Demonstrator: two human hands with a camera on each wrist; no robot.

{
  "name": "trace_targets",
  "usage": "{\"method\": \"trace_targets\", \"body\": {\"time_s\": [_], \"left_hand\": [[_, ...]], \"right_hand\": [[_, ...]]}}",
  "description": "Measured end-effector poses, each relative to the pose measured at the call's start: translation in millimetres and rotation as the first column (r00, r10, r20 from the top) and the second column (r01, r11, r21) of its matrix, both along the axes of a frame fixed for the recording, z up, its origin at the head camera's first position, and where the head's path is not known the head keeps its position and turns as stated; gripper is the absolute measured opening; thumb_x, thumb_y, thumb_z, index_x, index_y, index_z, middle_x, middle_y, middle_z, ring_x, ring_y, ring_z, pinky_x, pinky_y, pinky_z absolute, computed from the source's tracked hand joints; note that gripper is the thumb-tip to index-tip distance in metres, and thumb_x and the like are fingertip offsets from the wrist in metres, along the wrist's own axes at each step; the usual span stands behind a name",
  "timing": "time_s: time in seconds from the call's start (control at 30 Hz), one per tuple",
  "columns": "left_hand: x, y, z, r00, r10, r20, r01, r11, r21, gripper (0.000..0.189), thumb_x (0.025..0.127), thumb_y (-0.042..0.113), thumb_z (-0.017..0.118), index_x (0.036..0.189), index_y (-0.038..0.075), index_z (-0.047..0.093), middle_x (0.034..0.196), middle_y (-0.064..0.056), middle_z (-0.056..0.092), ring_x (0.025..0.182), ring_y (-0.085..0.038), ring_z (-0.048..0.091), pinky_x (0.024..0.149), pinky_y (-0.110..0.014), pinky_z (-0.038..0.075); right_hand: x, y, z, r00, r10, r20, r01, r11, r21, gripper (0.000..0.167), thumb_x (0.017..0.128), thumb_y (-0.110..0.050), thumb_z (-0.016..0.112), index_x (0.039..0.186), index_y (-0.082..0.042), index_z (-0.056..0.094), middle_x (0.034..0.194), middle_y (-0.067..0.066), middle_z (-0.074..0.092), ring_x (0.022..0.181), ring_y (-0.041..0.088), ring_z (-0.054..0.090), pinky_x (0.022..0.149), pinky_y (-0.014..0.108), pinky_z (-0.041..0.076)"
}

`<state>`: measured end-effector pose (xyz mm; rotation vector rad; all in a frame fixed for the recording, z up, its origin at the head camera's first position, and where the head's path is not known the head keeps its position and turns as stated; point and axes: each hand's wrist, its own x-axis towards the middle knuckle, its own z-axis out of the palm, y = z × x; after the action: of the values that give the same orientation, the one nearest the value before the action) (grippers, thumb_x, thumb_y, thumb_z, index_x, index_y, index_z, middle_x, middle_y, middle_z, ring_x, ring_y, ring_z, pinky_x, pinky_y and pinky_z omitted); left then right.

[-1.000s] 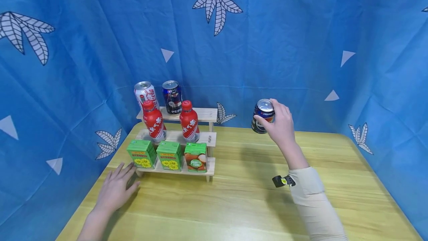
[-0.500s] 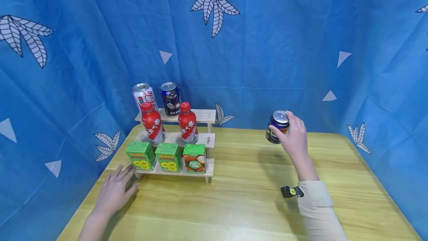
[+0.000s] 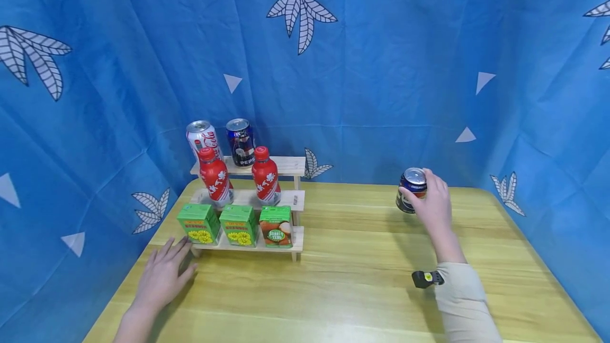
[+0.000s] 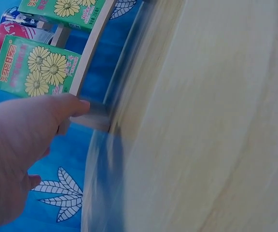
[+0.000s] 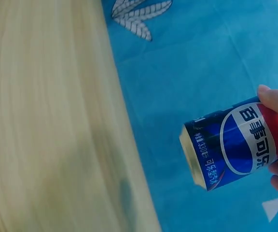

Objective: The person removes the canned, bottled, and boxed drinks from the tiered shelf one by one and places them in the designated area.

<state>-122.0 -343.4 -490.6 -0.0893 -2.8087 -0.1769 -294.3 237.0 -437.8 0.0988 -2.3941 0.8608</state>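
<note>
My right hand (image 3: 436, 202) grips a dark blue Pepsi can (image 3: 411, 190) upright over the back right of the table, thumb on one side and fingers on the other. Its logo and bare metal base show in the right wrist view. My left hand (image 3: 162, 274) rests with relaxed fingers beside the front left corner of a small three-step wooden rack (image 3: 299, 200). In the left wrist view the thumb (image 4: 74, 104) lies right at that corner, close to a green drink carton (image 4: 37, 67); the other fingers are mostly hidden behind the hand.
On the rack's top step stand a white Coca-Cola can (image 3: 202, 136) and another Pepsi can (image 3: 240, 142). Red bottles (image 3: 267, 176) fill part of the middle step, and green cartons (image 3: 238, 226) line the bottom one. Blue curtain (image 3: 381, 68) encloses the wooden table's (image 3: 343, 279) back and sides.
My right hand has carried the Pepsi can to the right and lower, towards the table. The left hand has stayed beside the rack, and the head view has shifted slightly.
</note>
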Motion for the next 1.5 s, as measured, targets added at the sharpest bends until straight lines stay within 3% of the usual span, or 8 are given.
{"method": "trace_targets", "body": {"time_s": [0.3, 0.47, 0.73, 1.1, 1.5], "left_hand": [[0.8, 0.7, 1.2, 1.000, 0.006, 0.012, -0.006, 1.000, 0.007, 0.061, 0.087, 0.034, 0.070, 0.136, 0.002, 0.054, 0.146, -0.019, 0.049, 0.136, -0.047, 0.038, 0.110, -0.072, 0.025], [1.7, 1.0, 1.2, 1.000, 0.005, 0.016, -0.005, 1.000, 0.007, 0.061, 0.087, 0.034, 0.070, 0.136, 0.002, 0.054, 0.146, -0.019, 0.049, 0.136, -0.048, 0.038, 0.109, -0.072, 0.025], [2.1, 1.5, 1.2, 0.999, 0.012, 0.031, -0.012, 1.000, 0.018, 0.061, 0.088, 0.034, 0.068, 0.137, 0.002, 0.053, 0.148, -0.019, 0.047, 0.137, -0.047, 0.036, 0.111, -0.071, 0.024], [1.4, 0.2, 1.5, 0.999, 0.012, 0.041, -0.013, 1.000, 0.021, 0.060, 0.089, 0.035, 0.067, 0.138, 0.003, 0.052, 0.149, -0.019, 0.046, 0.138, -0.047, 0.035, 0.111, -0.071, 0.023], [0.4, 0.1, -0.2, 0.999, 0.016, 0.043, -0.017, 1.000, 0.026, 0.061, 0.089, 0.036, 0.067, 0.138, 0.002, 0.052, 0.148, -0.020, 0.046, 0.138, -0.047, 0.036, 0.111, -0.071, 0.024]], "right_hand": [[-5.4, 18.2, -15.5, 0.999, -0.040, 0.032, 0.039, 0.999, 0.009, 0.072, 0.082, -0.027, 0.079, 0.137, 0.002, 0.042, 0.132, 0.034, 0.050, 0.124, 0.049, 0.044, 0.106, 0.063, 0.037], [-6.5, 29.2, -21.7, 0.994, -0.061, 0.094, 0.061, 0.998, 0.006, 0.073, 0.084, -0.029, 0.076, 0.140, 0.002, 0.039, 0.136, 0.033, 0.047, 0.127, 0.049, 0.042, 0.108, 0.063, 0.035], [-7.6, 44.1, -26.0, 0.983, -0.094, 0.160, 0.091, 0.995, 0.025, 0.075, 0.087, -0.032, 0.073, 0.143, 0.003, 0.036, 0.138, 0.034, 0.045, 0.128, 0.051, 0.041, 0.108, 0.064, 0.034], [-12.9, 58.8, -29.4, 0.982, -0.107, 0.158, 0.099, 0.993, 0.057, 0.073, 0.089, -0.031, 0.071, 0.141, 0.006, 0.036, 0.133, 0.038, 0.046, 0.119, 0.054, 0.043, 0.100, 0.066, 0.037], [-14.8, 67.6, -31.3, 0.964, -0.117, 0.237, 0.109, 0.993, 0.045, 0.078, 0.091, -0.035, 0.067, 0.146, 0.005, 0.030, 0.139, 0.037, 0.041, 0.127, 0.054, 0.038, 0.106, 0.066, 0.034]]}}
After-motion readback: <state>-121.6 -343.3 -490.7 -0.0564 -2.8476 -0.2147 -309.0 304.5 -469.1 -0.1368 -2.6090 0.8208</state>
